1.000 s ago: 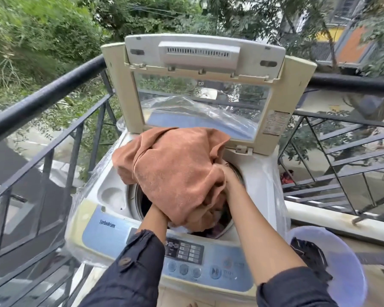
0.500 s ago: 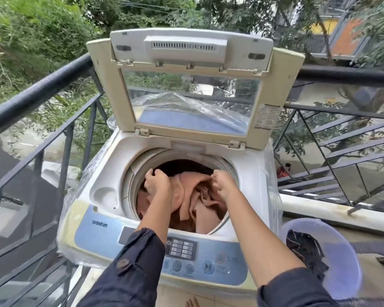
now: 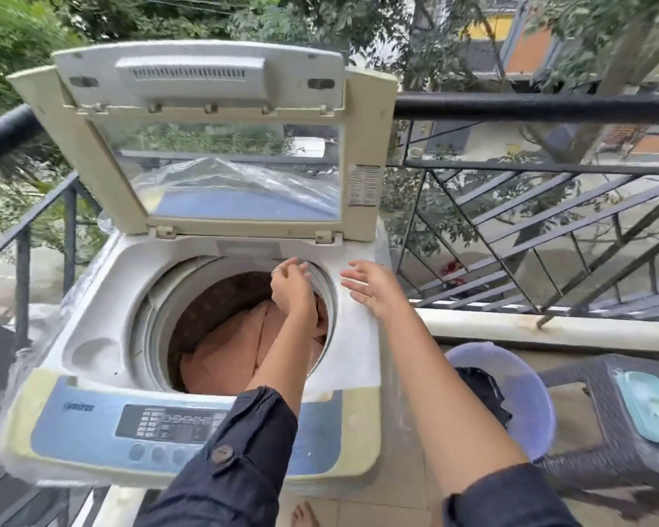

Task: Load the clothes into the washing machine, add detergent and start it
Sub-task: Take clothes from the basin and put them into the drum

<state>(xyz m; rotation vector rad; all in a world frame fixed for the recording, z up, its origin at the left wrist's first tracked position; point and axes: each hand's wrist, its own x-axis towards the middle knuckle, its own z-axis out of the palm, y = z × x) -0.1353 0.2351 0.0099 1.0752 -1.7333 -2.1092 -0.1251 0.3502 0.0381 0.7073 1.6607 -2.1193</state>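
A top-loading washing machine (image 3: 103, 298) stands with its lid (image 3: 206, 78) raised. An orange-brown cloth (image 3: 225, 351) lies inside the drum. My left hand (image 3: 292, 289) hovers over the drum's right side by the rim, fingers loosely curled, holding nothing that I can see. My right hand (image 3: 373, 289) is above the machine's right top deck with its fingers spread and empty. The control panel (image 3: 164, 422) faces me at the front, partly covered by my left sleeve.
A lavender tub (image 3: 529, 397) holding dark clothes (image 3: 484, 393) sits on the floor to the machine's right. Beside it is a dark wicker stool (image 3: 605, 431) carrying a teal dish (image 3: 647, 408). A black balcony railing (image 3: 529, 108) runs behind and to the left.
Both hands dropped the orange-brown cloth into the drum, let go and lifted out. The right hand moved right over the deck and the view shifted right.
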